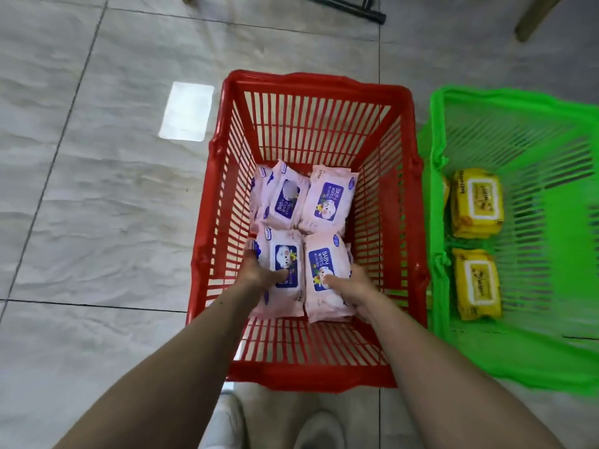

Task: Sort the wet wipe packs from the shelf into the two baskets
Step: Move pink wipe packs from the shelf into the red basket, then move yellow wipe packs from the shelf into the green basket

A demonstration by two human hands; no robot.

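Head view, straight down into red basket (316, 89) — placing step in hand, two pink baby wipes packs being set on the floor of it. Left hand (262, 273) grips near-left pack (283, 270), thumb on top, fingers under outer edge. Right hand (351, 285) grips near-right pack (325, 277) likewise. Two more pink packs just beyond fingertips. Yellow packs (476, 202) in green basket (436, 150), off to right. Next, likely — loosen both grips, lift clear.

Green slatted plastic basket (518, 105) blurred, cut by right edge. Print on yellow wipe packs (476, 202) unreadable. Fingers of left hand (259, 273) and right hand (353, 286) hidden under pink wipe packs (324, 273). White shoes (317, 429) cut off at bottom edge.
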